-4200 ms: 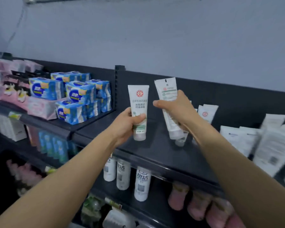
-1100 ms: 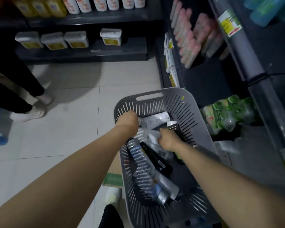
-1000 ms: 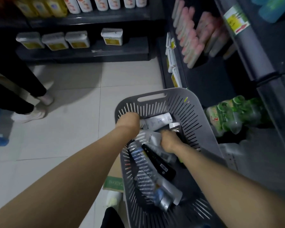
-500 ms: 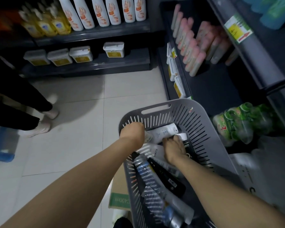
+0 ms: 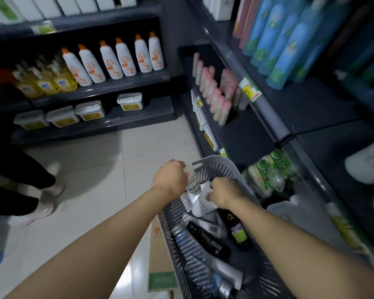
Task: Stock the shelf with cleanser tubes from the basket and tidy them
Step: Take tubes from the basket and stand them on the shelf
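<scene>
A grey slotted basket (image 5: 229, 169) stands on the floor beside the shelf unit, holding several tubes, white, black and silver. My left hand (image 5: 170, 178) is closed around a white cleanser tube (image 5: 191, 180) with a red mark, lifted at the basket's near-left rim. My right hand (image 5: 224, 192) grips another white tube (image 5: 200, 205) just above the pile. A black tube (image 5: 207, 240) and a dark bottle with a green label (image 5: 235, 229) lie loose below my hands.
Dark shelves (image 5: 268, 117) run along the right with pink tubes (image 5: 216, 98), blue bottles (image 5: 276, 39) and green-capped bottles (image 5: 268, 171). A facing shelf carries white bottles (image 5: 117, 59) and tubs. A person's legs (image 5: 20, 186) stand at the left. A cardboard box (image 5: 158, 262) lies beside the basket.
The view dropped from the top shelf to the basket on the floor. Both hands reached into the pile, closed on white tubes, and have now lifted them toward the rim.
</scene>
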A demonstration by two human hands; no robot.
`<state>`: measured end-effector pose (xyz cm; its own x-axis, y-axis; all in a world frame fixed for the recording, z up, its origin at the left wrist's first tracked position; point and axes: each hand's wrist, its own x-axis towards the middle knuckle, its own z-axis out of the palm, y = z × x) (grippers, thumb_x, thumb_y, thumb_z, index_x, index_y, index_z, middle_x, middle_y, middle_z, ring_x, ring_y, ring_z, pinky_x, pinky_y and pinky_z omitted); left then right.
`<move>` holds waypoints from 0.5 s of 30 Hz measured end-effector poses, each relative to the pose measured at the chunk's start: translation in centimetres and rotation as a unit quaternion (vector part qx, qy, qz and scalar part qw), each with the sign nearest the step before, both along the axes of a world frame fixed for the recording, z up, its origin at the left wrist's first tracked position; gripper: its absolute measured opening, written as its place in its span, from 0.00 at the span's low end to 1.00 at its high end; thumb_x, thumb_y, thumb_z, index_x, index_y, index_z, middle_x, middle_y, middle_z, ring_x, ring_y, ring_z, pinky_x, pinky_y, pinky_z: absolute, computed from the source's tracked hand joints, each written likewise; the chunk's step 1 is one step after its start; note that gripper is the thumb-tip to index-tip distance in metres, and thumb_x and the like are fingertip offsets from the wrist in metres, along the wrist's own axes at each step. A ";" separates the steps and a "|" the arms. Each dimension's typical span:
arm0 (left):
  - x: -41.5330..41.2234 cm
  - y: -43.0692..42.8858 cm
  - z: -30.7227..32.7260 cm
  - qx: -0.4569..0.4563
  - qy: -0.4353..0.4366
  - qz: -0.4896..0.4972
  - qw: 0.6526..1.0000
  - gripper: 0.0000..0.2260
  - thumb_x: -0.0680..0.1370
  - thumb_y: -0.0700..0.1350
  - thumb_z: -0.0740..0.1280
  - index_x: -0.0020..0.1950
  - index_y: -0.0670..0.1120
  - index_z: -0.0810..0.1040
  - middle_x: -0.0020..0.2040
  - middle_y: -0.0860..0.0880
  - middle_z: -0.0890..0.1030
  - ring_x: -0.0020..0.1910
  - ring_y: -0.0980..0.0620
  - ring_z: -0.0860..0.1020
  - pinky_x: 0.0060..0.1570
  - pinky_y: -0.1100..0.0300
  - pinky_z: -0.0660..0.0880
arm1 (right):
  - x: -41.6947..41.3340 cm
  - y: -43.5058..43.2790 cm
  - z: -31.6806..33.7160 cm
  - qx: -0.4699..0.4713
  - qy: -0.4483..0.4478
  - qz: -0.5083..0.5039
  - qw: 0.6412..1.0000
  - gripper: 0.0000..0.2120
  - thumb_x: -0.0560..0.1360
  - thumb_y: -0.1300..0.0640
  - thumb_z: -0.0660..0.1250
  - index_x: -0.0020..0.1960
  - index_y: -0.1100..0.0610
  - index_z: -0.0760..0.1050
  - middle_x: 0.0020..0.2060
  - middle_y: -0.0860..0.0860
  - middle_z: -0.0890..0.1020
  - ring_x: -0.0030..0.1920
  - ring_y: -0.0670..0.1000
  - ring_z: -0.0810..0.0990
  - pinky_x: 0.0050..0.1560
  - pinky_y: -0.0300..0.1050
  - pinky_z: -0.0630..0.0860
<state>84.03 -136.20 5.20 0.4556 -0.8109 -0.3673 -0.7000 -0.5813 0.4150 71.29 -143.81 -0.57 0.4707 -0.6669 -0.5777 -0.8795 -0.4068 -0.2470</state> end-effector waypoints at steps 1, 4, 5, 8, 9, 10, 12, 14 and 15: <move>0.0 -0.2 1.5 -0.015 0.011 -0.001 1.000 0.11 0.79 0.43 0.60 0.53 0.38 0.78 0.51 0.40 0.79 0.50 0.39 0.78 0.40 0.59 0.67 | -0.3 -0.1 1.5 -0.006 -0.012 -0.015 1.000 0.09 0.75 0.54 0.67 0.42 0.60 0.76 0.43 0.56 0.80 0.50 0.58 0.80 0.39 0.42 0.70; -0.2 -0.5 6.6 -0.063 0.039 -0.010 0.997 0.10 0.79 0.44 0.61 0.45 0.38 0.77 0.41 0.42 0.79 0.41 0.41 0.78 0.33 0.59 0.66 | -1.6 0.2 6.8 -0.028 -0.049 -0.066 0.996 0.19 0.76 0.54 0.65 0.30 0.54 0.61 0.37 0.53 0.75 0.47 0.57 0.77 0.37 0.42 0.66; -0.3 -0.6 8.5 -0.079 0.037 -0.020 0.996 0.10 0.78 0.44 0.62 0.42 0.39 0.76 0.37 0.43 0.77 0.38 0.42 0.75 0.31 0.59 0.64 | -2.1 0.4 8.9 -0.045 -0.061 -0.075 0.994 0.19 0.77 0.55 0.64 0.31 0.54 0.60 0.41 0.55 0.77 0.49 0.58 0.78 0.39 0.42 0.66; -0.7 -0.9 14.6 -0.140 0.014 -0.061 0.988 0.12 0.77 0.44 0.63 0.35 0.42 0.72 0.33 0.44 0.71 0.35 0.44 0.70 0.29 0.57 0.59 | -3.3 1.5 15.7 -0.092 -0.095 -0.107 0.985 0.15 0.77 0.56 0.63 0.34 0.54 0.62 0.45 0.57 0.77 0.48 0.59 0.78 0.40 0.43 0.68; -0.9 -0.9 16.7 -0.165 0.011 -0.074 0.983 0.13 0.77 0.44 0.64 0.33 0.42 0.71 0.33 0.45 0.71 0.35 0.45 0.69 0.28 0.57 0.59 | -3.6 2.0 18.1 -0.111 -0.106 -0.115 0.982 0.14 0.77 0.55 0.63 0.35 0.55 0.64 0.45 0.57 0.77 0.48 0.59 0.78 0.40 0.44 0.68; -1.2 -1.0 18.7 -0.190 0.015 -0.087 0.978 0.13 0.76 0.44 0.65 0.32 0.43 0.71 0.32 0.45 0.70 0.35 0.45 0.69 0.29 0.57 0.60 | -4.0 2.4 20.6 -0.132 -0.116 -0.125 0.976 0.12 0.77 0.55 0.63 0.37 0.56 0.65 0.46 0.58 0.78 0.50 0.60 0.79 0.40 0.44 0.69; -1.9 -1.2 22.6 -0.237 0.038 -0.112 0.964 0.11 0.75 0.44 0.66 0.33 0.42 0.74 0.33 0.44 0.74 0.36 0.44 0.72 0.35 0.56 0.67 | -4.8 3.3 25.5 -0.179 -0.135 -0.151 0.963 0.10 0.76 0.54 0.64 0.39 0.56 0.67 0.45 0.58 0.79 0.50 0.61 0.79 0.41 0.46 0.69; -3.1 -1.2 26.2 -0.283 0.065 -0.135 0.947 0.09 0.74 0.44 0.66 0.38 0.40 0.78 0.36 0.43 0.78 0.37 0.44 0.77 0.40 0.54 0.73 | -6.0 4.4 30.1 -0.224 -0.148 -0.182 0.946 0.13 0.77 0.54 0.64 0.36 0.54 0.65 0.42 0.55 0.76 0.48 0.60 0.78 0.40 0.45 0.68; -3.8 -1.2 27.8 -0.307 0.080 -0.145 0.937 0.09 0.74 0.44 0.66 0.39 0.38 0.78 0.36 0.42 0.79 0.36 0.43 0.77 0.39 0.54 0.74 | -6.7 4.9 32.2 -0.246 -0.153 -0.197 0.937 0.13 0.77 0.54 0.63 0.36 0.54 0.65 0.43 0.54 0.76 0.47 0.60 0.77 0.40 0.46 0.68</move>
